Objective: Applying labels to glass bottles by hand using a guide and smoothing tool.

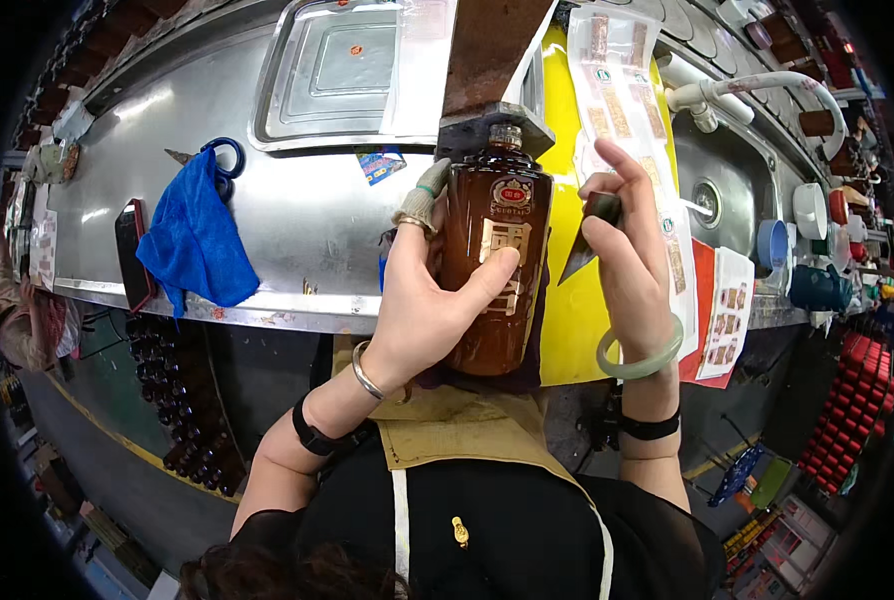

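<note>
Two hands up at the brown bottle (492, 270), held over the steel bench (307, 215). Left hand (432, 300) wrapped round bottle's left side, thumb across the front label, fingers curled behind (one fingertip in a grey cot). Right hand (627, 240) just right of bottle, pinching a small dark blade-like tool (589, 232), tip pointing down toward bottle. Left of bottle: blue cloth (195, 240), phone (132, 255) further left. Above bottle: metal tray (342, 70). Right of bottle: label sheets (632, 110).
</note>
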Available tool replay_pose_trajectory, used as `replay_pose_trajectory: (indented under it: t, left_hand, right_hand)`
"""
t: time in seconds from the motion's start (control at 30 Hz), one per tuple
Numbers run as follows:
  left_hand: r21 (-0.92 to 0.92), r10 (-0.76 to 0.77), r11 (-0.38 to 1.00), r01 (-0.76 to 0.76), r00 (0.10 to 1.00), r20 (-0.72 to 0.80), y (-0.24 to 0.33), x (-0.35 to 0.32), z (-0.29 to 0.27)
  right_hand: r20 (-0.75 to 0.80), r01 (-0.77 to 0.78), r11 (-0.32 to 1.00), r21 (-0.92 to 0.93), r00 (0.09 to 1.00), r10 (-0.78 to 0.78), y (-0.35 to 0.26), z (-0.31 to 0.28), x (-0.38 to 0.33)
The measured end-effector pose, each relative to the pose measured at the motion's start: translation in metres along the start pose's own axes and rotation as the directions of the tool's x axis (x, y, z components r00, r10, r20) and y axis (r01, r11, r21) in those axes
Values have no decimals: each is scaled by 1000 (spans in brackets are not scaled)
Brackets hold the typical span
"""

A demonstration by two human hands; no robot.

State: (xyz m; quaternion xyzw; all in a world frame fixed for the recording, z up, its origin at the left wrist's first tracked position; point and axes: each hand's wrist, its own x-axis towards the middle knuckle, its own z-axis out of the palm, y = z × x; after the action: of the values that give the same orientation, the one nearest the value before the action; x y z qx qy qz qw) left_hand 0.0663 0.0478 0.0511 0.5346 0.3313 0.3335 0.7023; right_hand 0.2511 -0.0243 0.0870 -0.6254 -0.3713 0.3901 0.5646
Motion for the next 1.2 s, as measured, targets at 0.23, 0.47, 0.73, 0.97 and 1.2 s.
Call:
replay_pose_trajectory:
  t: [0.23,0.47,0.73,0.97,1.2]
  left_hand:
    - [35,42,999,-40,999,-33,-2,-3,4]
    - [33,87,996,-85,994,-70,-4,-4,9]
    - [48,10,999,-9,1000,-18,-4,-8,4]
    - [-238,35,971,-30,999,19,-20,-22,-24]
    - [-137,32,990,-26,999,41,-20,-27,-23]
  right_hand:
    - [281,588,684,-432,808,-518,-46,-6,31]
    - [522,762,308,-570,625,-580,-47,13,60]
    - [455,753,315,-578,617,-642,-45,13,57]
    - [700,919,96,-382,356,-619,-17,-8,6]
    - [532,785,428,-448,619,-577,-16,11,-11]
